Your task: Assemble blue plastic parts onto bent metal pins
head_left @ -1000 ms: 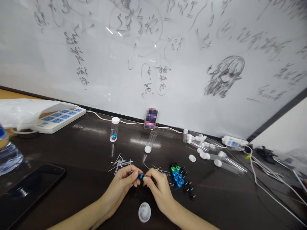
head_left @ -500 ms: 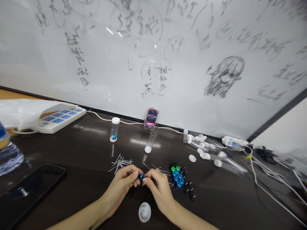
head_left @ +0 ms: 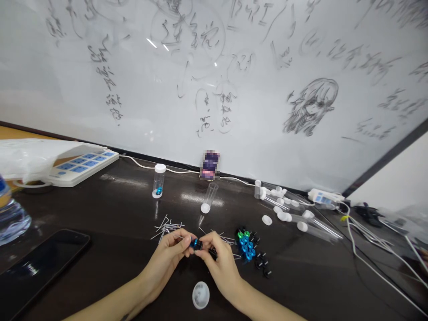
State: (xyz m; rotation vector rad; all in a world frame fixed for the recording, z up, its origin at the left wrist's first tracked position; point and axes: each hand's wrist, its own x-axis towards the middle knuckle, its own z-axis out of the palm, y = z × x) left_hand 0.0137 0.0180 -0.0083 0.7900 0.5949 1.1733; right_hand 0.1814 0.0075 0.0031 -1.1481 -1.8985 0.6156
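Note:
Between my fingertips, a small shiny blue metal part (head_left: 194, 243) meets a small black part (head_left: 199, 244). My left hand (head_left: 170, 256) pinches the blue part between thumb and fingers. From the right, my right hand (head_left: 220, 258) pinches the black part; fingers cover most of both pieces, so I cannot tell how they join. Bent metal rods, like hex keys (head_left: 165, 228), lie just beyond my left hand, and more bent rods (head_left: 227, 240) lie behind my right. To the right sit several blue and green metal parts (head_left: 246, 247) and black pieces with silver pins (head_left: 262, 263).
A shallow white dish (head_left: 200, 295) lies in front of my wrists. Beyond my hands stand a capped clear tube (head_left: 158, 181) with a blue part inside and an uncapped tube (head_left: 209, 196). More tubes and caps (head_left: 284, 207), a phone (head_left: 43, 258), a bottle (head_left: 13, 214) and a power strip (head_left: 83, 167) surround them.
The black part now shows more clearly beside the blue one, as my right fingertips have shifted slightly. Both hands stay in nearly the same place.

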